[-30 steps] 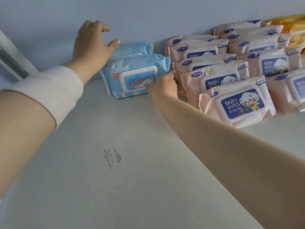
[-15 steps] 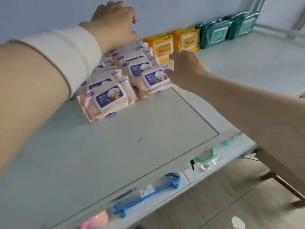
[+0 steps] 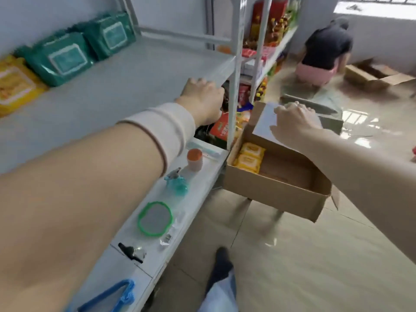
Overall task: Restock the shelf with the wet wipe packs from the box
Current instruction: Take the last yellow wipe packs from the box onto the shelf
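Note:
An open cardboard box (image 3: 272, 190) stands to the right of the shelf, with two yellow wet wipe packs (image 3: 248, 157) in its left end. My right hand (image 3: 292, 122) hovers above the box's back flap, fingers curled, holding nothing that I can see. My left hand (image 3: 202, 97) reaches over the front right edge of the white shelf (image 3: 126, 86), fingers loosely bent and empty. On the shelf lie two green wipe packs (image 3: 76, 48) and a yellow pack (image 3: 13, 84) at the far left.
A lower shelf (image 3: 180, 210) carries an orange cup (image 3: 194, 159), a green-rimmed round item (image 3: 155, 218), a teal item and a blue hanger (image 3: 112, 296). A metal upright (image 3: 235, 75) stands between shelf and box. Another person (image 3: 324, 50) crouches on the floor beside an open carton (image 3: 373, 75).
The view has swung right, from the pink and blue packs to the box. Both hands have left the shelved packs and moved right, the right one to above the box.

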